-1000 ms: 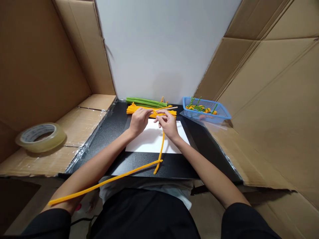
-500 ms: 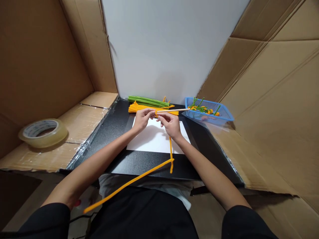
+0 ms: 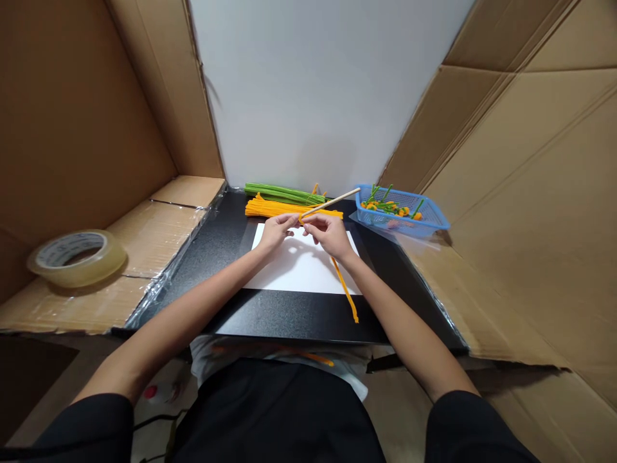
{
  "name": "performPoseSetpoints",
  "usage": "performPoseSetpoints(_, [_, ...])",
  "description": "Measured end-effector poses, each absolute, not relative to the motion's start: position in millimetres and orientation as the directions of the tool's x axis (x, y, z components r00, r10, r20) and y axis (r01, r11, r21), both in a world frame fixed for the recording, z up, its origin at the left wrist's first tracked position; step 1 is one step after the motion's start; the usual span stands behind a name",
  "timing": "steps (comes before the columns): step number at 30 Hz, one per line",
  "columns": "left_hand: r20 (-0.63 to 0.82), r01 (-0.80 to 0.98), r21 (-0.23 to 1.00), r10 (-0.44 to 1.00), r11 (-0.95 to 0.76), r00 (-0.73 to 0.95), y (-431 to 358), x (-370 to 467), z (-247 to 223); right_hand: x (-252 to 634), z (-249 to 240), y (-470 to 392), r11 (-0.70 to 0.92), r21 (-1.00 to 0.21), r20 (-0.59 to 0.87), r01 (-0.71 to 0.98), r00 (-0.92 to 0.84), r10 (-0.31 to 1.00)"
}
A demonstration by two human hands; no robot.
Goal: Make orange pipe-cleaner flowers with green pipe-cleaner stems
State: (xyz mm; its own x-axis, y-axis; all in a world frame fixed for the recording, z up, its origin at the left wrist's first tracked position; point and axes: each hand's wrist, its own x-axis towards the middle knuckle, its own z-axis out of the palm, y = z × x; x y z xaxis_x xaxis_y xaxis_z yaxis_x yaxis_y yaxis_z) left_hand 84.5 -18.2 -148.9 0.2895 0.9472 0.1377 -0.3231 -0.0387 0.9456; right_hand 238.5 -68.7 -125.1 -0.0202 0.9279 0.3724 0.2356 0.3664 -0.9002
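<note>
My left hand (image 3: 276,233) and my right hand (image 3: 331,235) meet over a white sheet (image 3: 294,273), fingers closed in a pinch. Between the fingertips is a small loop of orange pipe cleaner around the lower end of a thin wooden stick (image 3: 332,201), which slants up to the right. My right hand's fingers are at this stick and loop. A length of orange pipe cleaner (image 3: 345,288) runs down from beneath my right hand past the sheet's front edge. Another orange piece (image 3: 315,357) lies lower, by the cloth below the table edge.
Behind the hands lie bundles of green stems (image 3: 284,192) and orange stems (image 3: 272,206). A blue basket (image 3: 429,222) with small orange and green pieces stands at the back right. A tape roll (image 3: 77,258) rests on cardboard at the left.
The stick has tilted more steeply upward. The long orange piece that hung across the front has dropped below the table edge, and the strand under my right hand now slants right.
</note>
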Motion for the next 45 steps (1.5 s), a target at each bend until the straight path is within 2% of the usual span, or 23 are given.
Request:
performPoseSetpoints(12, [0.134,-0.262,0.964,0.941,-0.051,0.310,-16.7,83.7,-155.1,242.3,-135.7,-61.3,0.335,-0.908,0.335,0.252,-0.045,0.941])
performPoseSetpoints(20, [0.184,-0.145,0.979,0.928,-0.143,0.325,-8.7,81.4,-166.2,245.9,-139.2,-59.4,0.302,-0.897,0.302,0.322,-0.050,0.952])
performPoseSetpoints(23, [0.180,-0.093,0.983,0.923,-0.158,0.339,-6.2,80.1,-167.3,246.8,-137.3,-60.7,0.315,-0.848,0.319,0.426,-0.064,0.946])
performPoseSetpoints(27, [0.189,-0.035,0.981,0.902,-0.190,0.387,-4.8,78.4,-167.0,247.1,-131.8,-64.5,0.369,-0.706,0.404,0.604,-0.084,0.911])
performPoseSetpoints(34, [0.207,-0.033,0.977,0.899,-0.211,0.387,-4.3,79.6,-170.4,246.8,-128.6,-68.0,0.373,-0.578,0.386,0.726,-0.160,0.908])
performPoseSetpoints(37, [0.187,-0.060,0.982,0.909,-0.178,0.372,-3.0,79.2,-169.0,246.9,-127.7,-68.1,0.352,-0.562,0.378,0.748,-0.147,0.914])
performPoseSetpoints(45, [0.202,-0.057,0.979,0.923,-0.194,0.328,5.1,73.1,-164.8,254.4,-120.2,-67.7,0.232,-0.602,0.405,0.764,0.043,0.913])
